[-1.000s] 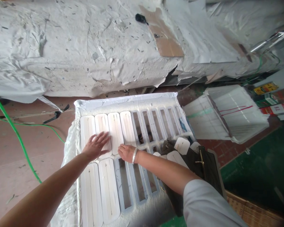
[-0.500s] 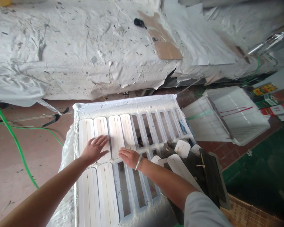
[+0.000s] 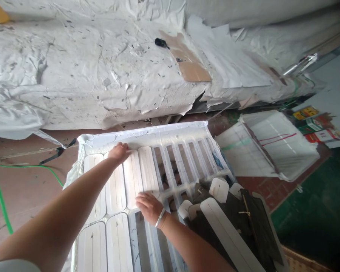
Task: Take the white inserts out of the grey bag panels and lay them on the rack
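Fingers (image 3: 124, 148) of our left hand (image 3: 119, 152) curled over the far end of a white oblong insert strip (image 3: 115, 181) seated in the white slotted foam tray (image 3: 170, 134), near the tray's far left corner; our own knuckles hid how firmly they gripped it. Our right hand (image 3: 149, 206) lay flat, fingers spread and grasping nothing, on the near end of the neighbouring white strips (image 3: 140, 173) at about the middle of the tray, a silver bangle (image 3: 159, 218) on the wrist.

Our left forearm crossed the left part of the tray and covered much of the strips there. The near edge of the tray ran out of the picture, so we could not see how many slots the near row held. Slots (image 3: 184, 162) toward the far right corner stood open, and what showed through them was too dark for us to make out. A pile of loose white strips and dark backed pieces (image 3: 232, 219) overlapped the tray's right edge, hiding that side. Beyond the far edge lay crumpled white sheeting (image 3: 73, 75).
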The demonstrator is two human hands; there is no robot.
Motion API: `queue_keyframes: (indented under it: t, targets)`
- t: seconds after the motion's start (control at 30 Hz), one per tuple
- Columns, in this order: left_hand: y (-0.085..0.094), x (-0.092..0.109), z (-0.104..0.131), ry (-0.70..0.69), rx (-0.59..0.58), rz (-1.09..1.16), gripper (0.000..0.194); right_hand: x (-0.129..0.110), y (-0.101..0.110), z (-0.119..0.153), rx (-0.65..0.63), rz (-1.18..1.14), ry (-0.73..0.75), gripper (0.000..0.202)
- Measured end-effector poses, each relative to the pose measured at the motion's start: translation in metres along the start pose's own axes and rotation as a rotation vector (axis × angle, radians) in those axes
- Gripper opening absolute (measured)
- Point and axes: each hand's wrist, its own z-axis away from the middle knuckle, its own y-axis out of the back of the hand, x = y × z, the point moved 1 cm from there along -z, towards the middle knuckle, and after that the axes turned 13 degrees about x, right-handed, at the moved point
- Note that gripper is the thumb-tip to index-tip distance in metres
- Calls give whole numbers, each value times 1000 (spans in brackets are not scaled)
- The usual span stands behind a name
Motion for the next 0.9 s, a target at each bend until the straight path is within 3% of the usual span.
queue_keyframes:
  t: [0.2, 0.47, 0.57, 0.7, 0.77, 0.83, 0.9]
  targets:
    - [1, -13, -15, -52, -53, -38, 27, -2, 1, 0, -23, -12, -20, 13]
    - [0, -8, -17, -41, -60, -63, 26, 6, -5, 1, -55, -33, -23, 10]
    - [3, -2, -8, -133, 40, -147, 32, 6, -4, 0, -58, -25, -42, 13]
    - [-17, -8, 24, -430, 210, -330, 43, 1, 8, -8, -162, -1, -118, 18]
    - [-37, -17, 56, -532, 222, -260, 49, -6, 16, -10, -231, 15, -168, 24]
    - [-56, -24, 93, -608, 317, -114, 56, -19, 20, -9, -288, 51, -204, 36]
    - [-67, -27, 126, -628, 339, 44, 66, -32, 21, -6, -334, 118, -233, 41]
